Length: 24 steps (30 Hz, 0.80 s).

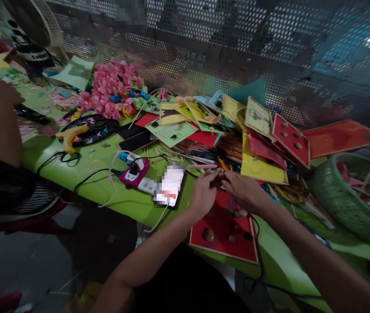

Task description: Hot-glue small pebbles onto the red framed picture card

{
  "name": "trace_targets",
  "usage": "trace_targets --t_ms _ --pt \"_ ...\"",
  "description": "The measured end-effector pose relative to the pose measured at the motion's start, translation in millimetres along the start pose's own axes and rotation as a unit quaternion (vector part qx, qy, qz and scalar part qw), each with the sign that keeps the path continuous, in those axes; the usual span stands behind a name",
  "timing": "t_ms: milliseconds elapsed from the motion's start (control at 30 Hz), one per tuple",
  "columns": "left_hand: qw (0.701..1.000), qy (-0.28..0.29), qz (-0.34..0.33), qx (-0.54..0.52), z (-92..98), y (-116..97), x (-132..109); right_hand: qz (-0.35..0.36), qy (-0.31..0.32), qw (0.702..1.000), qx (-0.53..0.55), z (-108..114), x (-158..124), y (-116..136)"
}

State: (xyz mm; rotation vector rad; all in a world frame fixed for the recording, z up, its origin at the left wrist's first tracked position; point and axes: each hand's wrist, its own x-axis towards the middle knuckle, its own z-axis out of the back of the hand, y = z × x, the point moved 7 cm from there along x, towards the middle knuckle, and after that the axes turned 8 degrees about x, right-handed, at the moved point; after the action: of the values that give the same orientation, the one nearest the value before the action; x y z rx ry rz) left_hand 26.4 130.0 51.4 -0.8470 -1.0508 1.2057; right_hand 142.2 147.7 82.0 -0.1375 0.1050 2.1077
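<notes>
My left hand (203,191) and my right hand (242,188) meet above the top edge of a red framed board (220,237). The fingers of both are bent and pressed together at the tips. Whatever small item they hold, if any, is hidden between them. On the red board lie several pebbles, among them a round brown stone (208,235). Just beyond my fingers are an orange-handled tool (223,164) and a pink pen-like stick (201,166). A lit phone (170,186), with a cable attached, rests left of my left hand.
A magenta power strip (135,172) with cords sits left of the phone. Decorated framed cards (259,116) pile up at the back. Pink paper flowers (111,89) and a yellow glue gun (71,138) lie farther left. A green basket (351,204) stands right. Another person's hand (1,93) is far left.
</notes>
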Motion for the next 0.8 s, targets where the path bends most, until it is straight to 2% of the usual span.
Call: trace_targets --t_ms 133,433,667,800 --pt "1.0 0.003 -0.026 -0.008 -2.3 -0.7 0.1 0.014 0.012 1.0 0.005 4.3 0.5 -0.1" --pt "1.0 0.006 -0.025 0.008 -0.9 -1.9 -2.0 0.009 0.011 0.998 -0.062 4.0 4.6 8.4" --pt "0.999 -0.003 -0.014 0.034 1.9 -1.4 -3.6 -0.032 0.0 0.999 -0.042 0.4 9.2 9.1" --pt "1.0 -0.004 -0.004 0.012 2.4 -0.1 -2.2 -0.025 -0.006 1.0 -0.004 -2.8 9.0 5.1"
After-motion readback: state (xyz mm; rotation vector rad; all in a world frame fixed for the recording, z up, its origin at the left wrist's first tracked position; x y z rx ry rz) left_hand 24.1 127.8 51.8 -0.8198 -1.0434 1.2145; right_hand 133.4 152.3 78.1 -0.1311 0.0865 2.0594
